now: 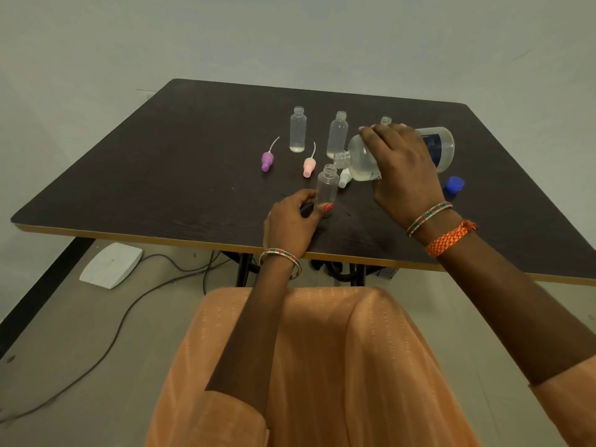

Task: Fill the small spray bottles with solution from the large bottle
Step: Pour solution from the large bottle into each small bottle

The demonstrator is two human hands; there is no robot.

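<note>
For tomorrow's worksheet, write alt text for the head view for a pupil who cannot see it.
A right hand tips a large bottle toward a small open bottle, held on a dark table by the left hand. Behind stand more small bottles and loose spray tops.

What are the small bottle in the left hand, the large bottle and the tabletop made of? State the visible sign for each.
Small bottle: probably clear plastic, since the table shows through its thin wall. Large bottle: translucent, glossy, likely plastic; glass cannot be ruled out. Tabletop: dark matte wood-grain laminate over board, judging by its pale edge strip.
</note>
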